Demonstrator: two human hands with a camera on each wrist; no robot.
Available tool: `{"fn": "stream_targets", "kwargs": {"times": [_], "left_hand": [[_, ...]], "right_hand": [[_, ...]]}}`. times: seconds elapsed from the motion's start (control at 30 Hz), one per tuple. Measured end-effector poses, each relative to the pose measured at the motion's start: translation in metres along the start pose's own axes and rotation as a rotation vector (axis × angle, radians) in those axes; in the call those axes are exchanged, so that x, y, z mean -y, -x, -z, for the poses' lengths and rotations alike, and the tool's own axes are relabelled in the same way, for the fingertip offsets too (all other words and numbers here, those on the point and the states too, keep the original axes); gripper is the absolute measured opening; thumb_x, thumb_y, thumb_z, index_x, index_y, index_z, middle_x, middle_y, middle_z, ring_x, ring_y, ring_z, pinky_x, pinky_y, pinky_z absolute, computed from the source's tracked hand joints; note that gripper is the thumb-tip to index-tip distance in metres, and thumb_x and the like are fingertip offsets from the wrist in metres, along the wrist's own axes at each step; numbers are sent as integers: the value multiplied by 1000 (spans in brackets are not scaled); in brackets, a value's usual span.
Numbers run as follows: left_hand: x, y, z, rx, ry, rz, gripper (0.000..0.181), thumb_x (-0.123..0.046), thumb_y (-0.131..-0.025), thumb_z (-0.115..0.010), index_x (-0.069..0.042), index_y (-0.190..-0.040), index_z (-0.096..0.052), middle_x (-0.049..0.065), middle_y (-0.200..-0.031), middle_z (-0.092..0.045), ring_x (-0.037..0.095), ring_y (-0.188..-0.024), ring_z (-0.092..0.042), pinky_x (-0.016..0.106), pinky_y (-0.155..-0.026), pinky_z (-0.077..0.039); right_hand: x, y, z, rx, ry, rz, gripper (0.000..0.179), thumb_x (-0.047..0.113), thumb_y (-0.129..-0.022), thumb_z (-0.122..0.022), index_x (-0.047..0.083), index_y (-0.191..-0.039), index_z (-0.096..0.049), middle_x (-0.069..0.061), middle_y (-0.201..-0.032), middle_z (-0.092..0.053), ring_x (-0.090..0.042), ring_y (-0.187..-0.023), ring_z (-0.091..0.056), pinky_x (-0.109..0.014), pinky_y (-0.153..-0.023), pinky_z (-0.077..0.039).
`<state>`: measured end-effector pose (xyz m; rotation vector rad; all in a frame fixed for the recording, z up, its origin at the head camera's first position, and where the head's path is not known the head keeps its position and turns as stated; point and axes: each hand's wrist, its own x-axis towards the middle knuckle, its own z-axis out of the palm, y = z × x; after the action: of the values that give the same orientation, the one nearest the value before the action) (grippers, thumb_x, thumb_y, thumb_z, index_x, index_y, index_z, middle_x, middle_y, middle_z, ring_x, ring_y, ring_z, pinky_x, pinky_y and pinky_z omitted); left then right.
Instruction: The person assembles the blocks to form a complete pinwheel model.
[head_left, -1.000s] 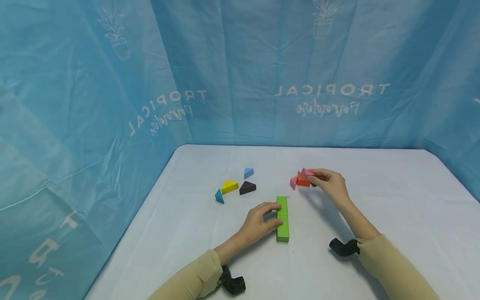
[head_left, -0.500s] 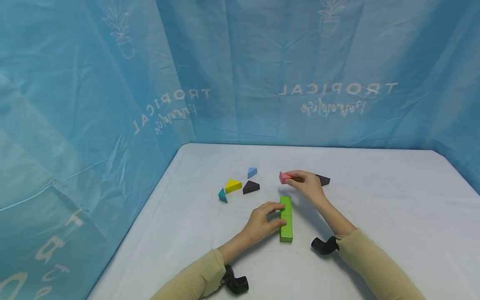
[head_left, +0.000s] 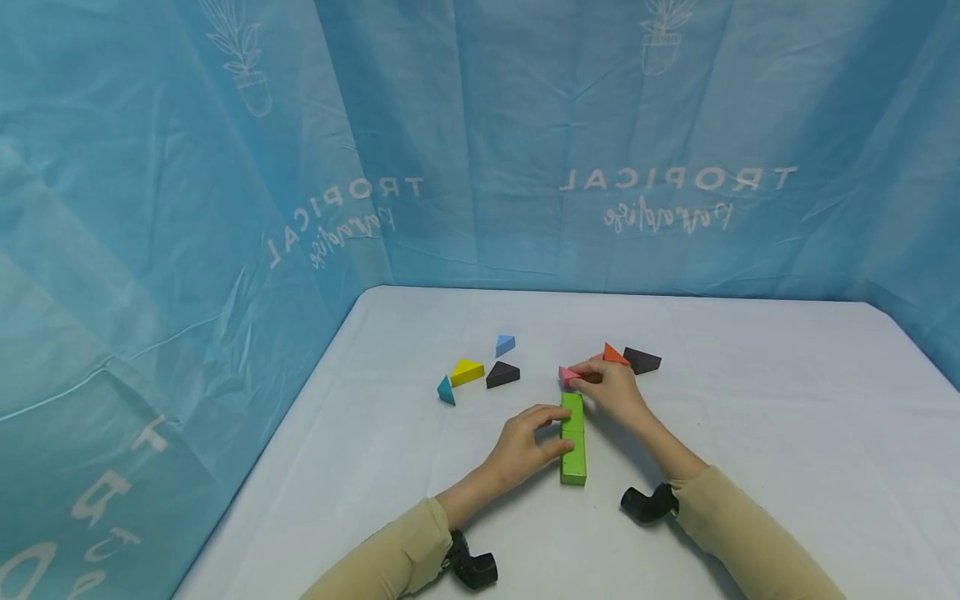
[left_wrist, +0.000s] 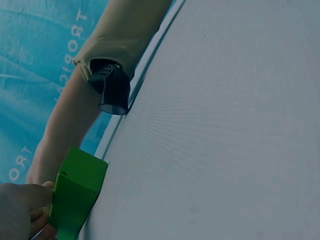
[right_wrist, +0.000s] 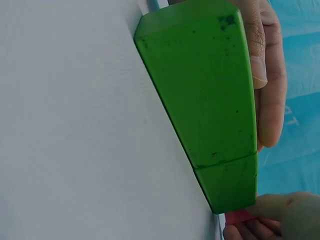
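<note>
Left hand: the left hand (head_left: pixel 525 442) still pinches the row of two green rectangular wooden blocks (head_left: pixel 573 437) between thumb and fingers, steadying it flat on the white-covered desk (head_left: pixel 787 433).
Right hand: the right hand (head_left: pixel 611 387) grips a small pink wooden wedge block (head_left: pixel 567 376) in curled fingertips, holding it just beyond the far end of the green row; the right wrist view shows pink at that end, close against it, though contact cannot be confirmed.
Change: a second ago the right hand was well to the right, at a cluster of pink and orange pieces; it has since carried the pink wedge leftward and down to the green row.
Meaning: the pink piece looks about to join the row's far end.
Left behind: an orange triangular wooden block (head_left: pixel 614 354) and a dark brown wooden wedge (head_left: pixel 642 360) lie beside each other.
Other pieces: yellow triangular block (head_left: pixel 467 371), teal triangular block (head_left: pixel 446 390), light blue triangular block (head_left: pixel 505 343) and a second dark wedge (head_left: pixel 502 374) lie to the left, untouched.
</note>
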<state>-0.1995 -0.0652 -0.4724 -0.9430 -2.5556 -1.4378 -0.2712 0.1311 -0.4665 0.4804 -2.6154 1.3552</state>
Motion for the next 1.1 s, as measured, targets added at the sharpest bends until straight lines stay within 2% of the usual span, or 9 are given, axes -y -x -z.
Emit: {"fn": "stream_targets", "kwargs": {"times": [0.2,0.27,0.47,0.57,0.67,0.8,0.93,1.1], "left_hand": [[0,0,0,-3,-2,-1,42,-19,-86,-71,-4,-124,-59,3,-123,-59,12,-115,-53,25,-95,-44],[0,0,0,-3,-1,-1,42,-19,-86,-71,-4,-124,-59,3,-123,-59,12,-115,-53,25,-95,-44],[0,0,-1,-5,3,-7,42,-19,-87,-70,-5,-124,-59,4,-124,-59,13,-114,-53,25,-95,-44],[1,0,-1,-10,6,-13,41,-19,-87,-70,-5,-124,-59,4,-124,-59,13,-114,-54,25,-95,-44],[1,0,-1,-7,17,-11,41,-19,-87,-70,-5,-124,-59,4,-124,-59,13,-115,-53,25,-96,-44],[1,0,-1,4,29,-4,42,-19,-87,-70,-4,-125,-59,4,-125,-58,13,-116,-52,25,-96,-44],[0,0,-1,5,28,-3,42,-19,-87,-70,-4,-125,-59,3,-125,-59,12,-116,-52,25,-96,-44],[0,0,1,-1,11,-15,42,-19,-87,-70,-4,-124,-59,4,-125,-59,12,-116,-52,24,-95,-44]], "right_hand": [[-3,1,-1,10,58,12,20,13,-84,-73,4,-101,-73,-7,-91,-70,-22,-85,-66,-40,-72,-54],[-4,2,0,28,51,-8,22,16,-85,-71,4,-104,-72,-7,-93,-70,-22,-87,-65,-41,-74,-53],[-4,-1,6,42,-39,-164,36,35,-91,-62,7,-113,-69,-8,-102,-69,-24,-94,-63,-45,-85,-48],[-4,-4,7,55,-90,-203,42,41,-92,-60,6,-115,-68,-10,-107,-68,-27,-102,-61,-47,-90,-45],[-4,-5,6,90,-143,-215,40,38,-93,-60,7,-117,-68,-10,-113,-66,-28,-108,-57,-48,-94,-43],[-4,-6,5,118,-207,-209,33,27,-92,-62,6,-116,-68,-10,-114,-65,-28,-109,-58,-47,-93,-44],[-1,-5,4,118,-214,-184,29,21,-92,-63,3,-115,-68,-12,-113,-66,-28,-108,-58,-47,-90,-46],[1,-3,2,125,-222,-190,28,19,-92,-63,1,-113,-68,-12,-107,-68,-25,-99,-63,-46,-90,-47]]}}
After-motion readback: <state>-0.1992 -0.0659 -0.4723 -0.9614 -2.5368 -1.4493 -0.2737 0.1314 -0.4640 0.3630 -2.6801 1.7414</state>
